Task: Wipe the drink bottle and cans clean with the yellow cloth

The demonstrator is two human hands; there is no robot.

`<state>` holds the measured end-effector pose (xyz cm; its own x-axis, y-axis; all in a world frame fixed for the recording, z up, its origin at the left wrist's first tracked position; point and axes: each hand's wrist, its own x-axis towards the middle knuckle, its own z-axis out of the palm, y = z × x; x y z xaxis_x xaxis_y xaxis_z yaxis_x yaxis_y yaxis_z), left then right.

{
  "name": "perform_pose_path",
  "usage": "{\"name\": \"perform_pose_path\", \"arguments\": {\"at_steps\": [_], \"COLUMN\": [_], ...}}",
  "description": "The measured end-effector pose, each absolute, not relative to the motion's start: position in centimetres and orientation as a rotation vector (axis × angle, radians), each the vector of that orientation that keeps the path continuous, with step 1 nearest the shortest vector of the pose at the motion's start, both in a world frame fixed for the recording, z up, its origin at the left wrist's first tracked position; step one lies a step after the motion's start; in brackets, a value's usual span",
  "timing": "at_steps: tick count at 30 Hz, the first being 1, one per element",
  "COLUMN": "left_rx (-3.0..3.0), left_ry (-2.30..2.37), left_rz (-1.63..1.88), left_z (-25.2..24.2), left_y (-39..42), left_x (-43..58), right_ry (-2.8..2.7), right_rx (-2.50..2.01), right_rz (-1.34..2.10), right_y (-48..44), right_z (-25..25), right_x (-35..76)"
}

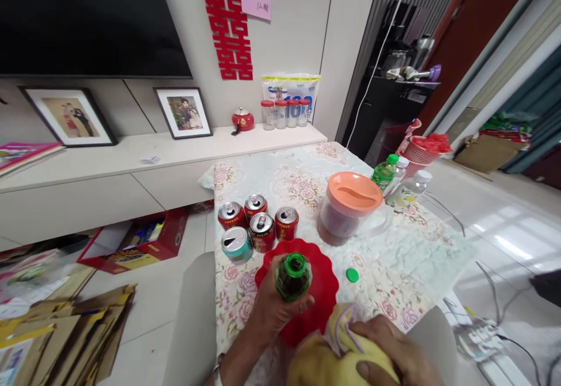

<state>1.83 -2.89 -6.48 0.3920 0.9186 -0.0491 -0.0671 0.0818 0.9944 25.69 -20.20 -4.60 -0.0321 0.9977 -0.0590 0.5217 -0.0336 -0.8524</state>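
Observation:
My left hand (274,307) is wrapped round an uncapped green plastic bottle (293,284), its open mouth facing up. Below the bottle lies a red scalloped dish (326,272). My right hand (394,348) grips a bunched yellow cloth (337,362) with a purple edge, close to the dish's front rim. On the tablecloth right of the dish rests a green bottle cap (352,275). Behind the dish stands a clear canister (337,222) with an orange lid (355,193). Several opened red cans (263,233) and a teal can (236,244) are grouped at its left.
A floral tablecloth (377,284) covers the table. Several bottles, one green-capped (385,171), stand at its right edge. Behind is a white cabinet (184,158) with framed photos (183,112) and red-lidded jars (280,116). Flattened cardboard (74,339) lies on the floor at left.

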Motion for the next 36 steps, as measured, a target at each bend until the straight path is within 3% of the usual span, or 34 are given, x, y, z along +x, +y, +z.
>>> {"name": "perform_pose_path", "arguments": {"at_steps": [7, 13, 20, 24, 31, 36], "left_rx": [1.299, 1.323, 1.333, 1.353, 1.395, 1.151], "left_ry": [0.933, 0.94, 0.941, 0.913, 0.906, 0.681], "left_rz": [0.916, 0.944, 0.941, 0.921, 1.024, 1.002], "left_z": [-6.7, -7.2, -8.8, -9.4, -6.9, -6.8], "left_y": [-2.9, -2.8, -2.3, -1.9, -2.4, -2.7], "left_x": [1.8, 1.9, 1.2, 1.1, 2.2, 2.8], "right_ry": [-1.589, -1.376, -1.518, -1.55, -1.802, -2.068], "right_rx": [-1.682, -1.876, -1.896, -1.769, -1.214, -1.128], "right_rz": [0.901, 0.495, 0.445, 0.393, 0.353, 0.398], "right_y": [-18.3, -15.1, -10.4, -9.7, -8.7, -7.6], "right_z": [-5.4, -7.7, -10.0, -6.0, 5.3, 8.9], "right_x": [24.8, 29.7, 29.2, 28.6, 22.9, 20.0]}}
